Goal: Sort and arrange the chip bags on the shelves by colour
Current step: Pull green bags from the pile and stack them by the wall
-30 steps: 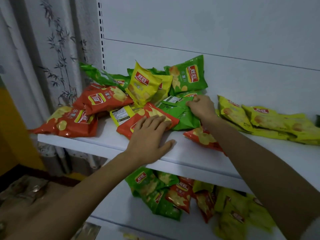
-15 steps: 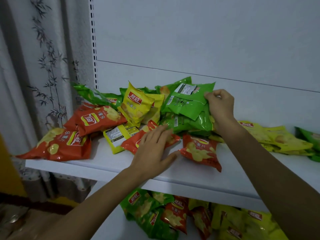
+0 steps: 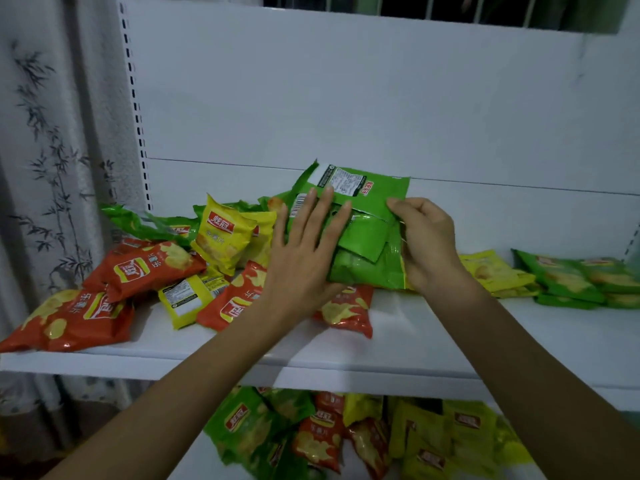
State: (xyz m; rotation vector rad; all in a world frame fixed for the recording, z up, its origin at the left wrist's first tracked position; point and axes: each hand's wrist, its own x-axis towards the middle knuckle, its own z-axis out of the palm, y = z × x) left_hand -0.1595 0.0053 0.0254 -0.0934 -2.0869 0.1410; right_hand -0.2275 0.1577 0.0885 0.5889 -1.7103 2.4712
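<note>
Chip bags lie scattered over a white shelf (image 3: 433, 344), and a stack of green bags (image 3: 367, 233) stands upright between both hands near the middle, backs turned outward so the barcode and label panels show. The left hand (image 3: 304, 251) lies flat against the stack's left side, fingers straight and slightly spread, pressing it rather than gripping. The right hand (image 3: 429, 244) has its fingers curled round the stack's right edge with the thumb on the front. A red bag (image 3: 346, 310) lies on the shelf just below the stack; whether the stack touches it is unclear.

To the left sit more red bags (image 3: 104, 299), two yellow bags (image 3: 225, 233) leaning at the back, a yellow bag (image 3: 187, 299) lying label-up, and some green ones (image 3: 149, 223) behind them. Well to the right lie yellow bags (image 3: 491, 271) and, beside them, a green pile (image 3: 568, 278). Beneath the shelf is a mixed heap (image 3: 311, 438) of green, red and yellow bags. A curtain (image 3: 45, 168) with a bamboo print hangs at the left.
</note>
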